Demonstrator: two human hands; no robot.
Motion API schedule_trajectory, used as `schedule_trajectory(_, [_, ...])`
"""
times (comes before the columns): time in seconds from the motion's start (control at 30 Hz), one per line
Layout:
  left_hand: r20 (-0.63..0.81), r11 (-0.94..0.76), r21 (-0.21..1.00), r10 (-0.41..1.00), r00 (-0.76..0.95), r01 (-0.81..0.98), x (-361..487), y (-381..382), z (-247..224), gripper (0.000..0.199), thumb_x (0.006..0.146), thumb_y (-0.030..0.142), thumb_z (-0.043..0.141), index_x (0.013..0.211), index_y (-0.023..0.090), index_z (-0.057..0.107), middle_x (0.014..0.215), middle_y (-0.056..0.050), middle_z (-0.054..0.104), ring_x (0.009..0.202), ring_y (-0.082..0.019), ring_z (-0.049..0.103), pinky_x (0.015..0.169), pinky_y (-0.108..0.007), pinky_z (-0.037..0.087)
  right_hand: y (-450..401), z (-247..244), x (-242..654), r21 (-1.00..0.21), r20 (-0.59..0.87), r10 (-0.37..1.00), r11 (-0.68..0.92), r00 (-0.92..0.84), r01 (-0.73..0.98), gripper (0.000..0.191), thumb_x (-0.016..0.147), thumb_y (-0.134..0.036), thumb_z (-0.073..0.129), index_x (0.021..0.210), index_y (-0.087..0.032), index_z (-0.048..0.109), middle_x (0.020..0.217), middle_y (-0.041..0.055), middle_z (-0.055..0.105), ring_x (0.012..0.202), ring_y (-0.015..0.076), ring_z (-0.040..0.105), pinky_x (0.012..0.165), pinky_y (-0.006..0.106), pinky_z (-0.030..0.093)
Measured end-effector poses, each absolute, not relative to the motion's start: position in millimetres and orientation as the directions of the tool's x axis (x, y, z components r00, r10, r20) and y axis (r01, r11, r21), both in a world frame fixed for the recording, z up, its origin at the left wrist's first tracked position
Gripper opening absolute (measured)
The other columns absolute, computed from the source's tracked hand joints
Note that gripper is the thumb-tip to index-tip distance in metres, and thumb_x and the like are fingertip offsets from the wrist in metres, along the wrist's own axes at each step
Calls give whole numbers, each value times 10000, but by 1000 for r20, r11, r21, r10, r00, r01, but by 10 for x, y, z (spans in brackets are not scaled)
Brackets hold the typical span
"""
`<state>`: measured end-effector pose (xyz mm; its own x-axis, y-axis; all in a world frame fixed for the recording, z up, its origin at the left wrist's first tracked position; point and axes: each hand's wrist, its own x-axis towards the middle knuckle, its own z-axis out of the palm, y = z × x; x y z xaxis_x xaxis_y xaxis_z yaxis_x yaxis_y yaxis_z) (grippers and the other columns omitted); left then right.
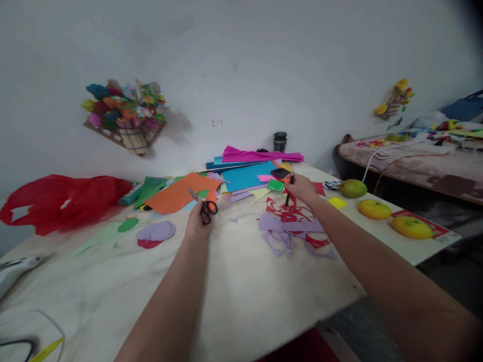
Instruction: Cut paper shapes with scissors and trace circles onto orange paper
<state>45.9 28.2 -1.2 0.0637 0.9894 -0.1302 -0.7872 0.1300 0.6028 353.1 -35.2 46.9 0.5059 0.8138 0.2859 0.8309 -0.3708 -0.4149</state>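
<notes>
My left hand (198, 221) is closed around a pair of scissors (207, 211) with black handles, blades pointing up and left. Just behind it lies a sheet of orange paper (181, 193). My right hand (302, 188) grips a dark pen (288, 196), which stands nearly upright over red paper scraps (283, 208). Beside those fingers are a green packet (275, 185) and a dark flat object (280, 173). Purple paper offcuts (279, 223) lie nearer to me. To the left of my left hand, purple paper circles (156, 231) rest on red ones.
A red plastic bag (64, 201) lies at the table's left. Blue paper (249, 177) and magenta sheets (260, 155) are stacked by the wall. Mango-like fruits (374, 209) line the right edge. A white tool (15, 274) sits at far left.
</notes>
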Motion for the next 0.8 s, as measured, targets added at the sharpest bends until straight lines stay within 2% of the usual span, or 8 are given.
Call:
schedule_trajectory(0.1, [-134,124,591,989,55,-797,460,285,-14,200,859,216,501,691,125,564,602,-11,622,517,-85,614,470,-140,477,-342,456,3570,-453,230,879,-284,419,845,391,790,-451,436,1031,-221,640,1002,93,659,933,269,588,716,308,423])
schedule_trajectory(0.2, [-132,115,587,990,46,-802,460,298,-28,192,854,212,510,689,127,558,584,0,614,506,-83,610,471,-144,481,-347,510,3555,-478,277,879,-223,387,850,444,830,-452,374,1090,-185,616,1036,107,645,957,244,579,754,286,415])
schedule_trajectory(0.3, [-101,101,583,994,52,-806,457,314,-49,200,860,210,501,686,129,558,561,10,603,490,-75,601,499,-147,489,-367,607,3524,-488,309,842,-258,442,834,471,841,-470,346,1078,-162,613,1042,126,638,955,241,580,768,290,412])
schedule_trajectory(0.4, [-89,99,579,994,58,-810,457,321,-60,198,858,208,504,684,129,560,567,7,607,490,-73,599,529,-155,498,-380,709,3512,-509,293,809,-320,510,799,521,817,-539,371,970,-123,646,940,149,659,915,249,596,751,290,417])
schedule_trajectory(0.5, [-74,96,590,995,64,-802,463,319,-62,198,852,210,512,681,124,562,566,2,606,471,-67,587,489,-139,477,-344,776,3472,-569,303,814,-263,496,779,567,827,-574,324,869,-122,664,769,124,671,802,223,628,690,271,432])
schedule_trajectory(0.63, [-57,83,631,997,61,-772,474,307,-63,175,819,203,559,662,127,556,522,17,582,426,-59,564,406,-116,421,-190,743,3221,-623,276,888,-125,367,772,550,824,-578,338,786,-125,648,576,85,630,554,176,613,525,244,429])
schedule_trajectory(0.73, [-28,70,655,997,68,-752,482,298,-72,153,787,223,603,673,126,568,553,9,603,450,-68,582,438,-123,441,-26,621,2884,-738,135,969,-43,209,674,471,812,-560,399,814,-137,606,573,64,634,405,128,554,415,216,396])
schedule_trajectory(0.8, [-18,65,669,997,71,-740,487,293,-82,153,770,238,623,676,127,576,560,9,609,454,-67,585,452,-124,447,91,522,2640,-759,84,988,-19,127,651,380,775,-508,507,770,-136,588,578,65,635,373,113,531,382,207,383])
